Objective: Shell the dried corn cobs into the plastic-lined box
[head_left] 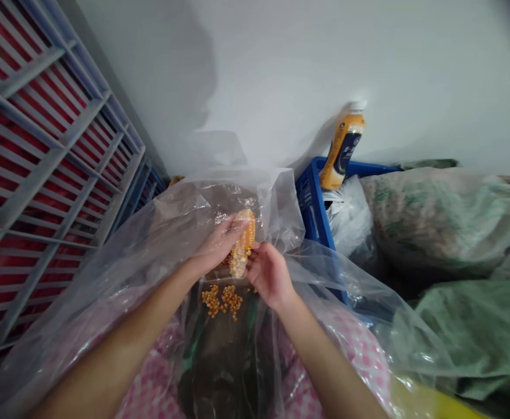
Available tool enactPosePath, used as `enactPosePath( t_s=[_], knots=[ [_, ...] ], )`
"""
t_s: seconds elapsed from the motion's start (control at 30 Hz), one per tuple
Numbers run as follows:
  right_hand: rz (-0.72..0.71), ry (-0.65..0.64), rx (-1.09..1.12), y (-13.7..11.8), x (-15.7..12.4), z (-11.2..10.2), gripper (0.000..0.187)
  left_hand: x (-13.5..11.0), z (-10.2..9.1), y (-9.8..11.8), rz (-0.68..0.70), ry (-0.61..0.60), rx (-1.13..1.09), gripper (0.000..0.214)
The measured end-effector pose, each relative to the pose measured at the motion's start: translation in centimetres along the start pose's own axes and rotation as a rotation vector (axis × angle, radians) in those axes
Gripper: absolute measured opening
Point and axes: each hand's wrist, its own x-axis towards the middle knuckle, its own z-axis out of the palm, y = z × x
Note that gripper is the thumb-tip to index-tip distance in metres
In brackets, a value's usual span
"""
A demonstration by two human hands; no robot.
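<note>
An ear of corn point(246, 230) stands tilted between my two hands, yellow kernels on its upper part and a bare, pale cob at its lower end. My left hand point(217, 244) is closed around its left side. On the right, my right hand point(270, 273) has its fingers curled against the lower part of the ear. Loose corn kernels point(222, 299) lie in small heaps below, on a clear plastic sheet point(163, 233) spread over the lap. Some fingertips are hidden behind the ear.
Slatted crates point(40, 145) with red contents rise at the left. To the right, a blue crate point(318, 203) holds a yellow bottle point(344, 148) and a white plastic bag point(350, 218). Large filled sacks point(446, 221) lie beyond it. A white wall point(272, 81) stands ahead.
</note>
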Motion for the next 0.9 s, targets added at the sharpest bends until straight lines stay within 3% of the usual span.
enactPosePath(
  t_s=[0.2,0.37,0.57,0.9],
  knots=[
    [-0.019,0.062,0.038,0.52,0.38,0.33,0.005,0.28,0.32,-0.50,0.029,0.003,0.015,0.049],
    [-0.098,-0.001,0.028,0.85,0.45,0.30,0.010,0.64,0.44,-0.57,0.013,0.021,-0.019,0.043],
    [-0.046,0.035,0.020,0.39,0.21,0.11,0.006,0.84,0.42,-0.68,0.028,0.004,-0.083,0.040],
    [-0.092,0.067,-0.009,0.72,0.53,0.07,0.008,0.90,0.85,-1.07,0.032,0.035,-0.053,0.042]
  ],
)
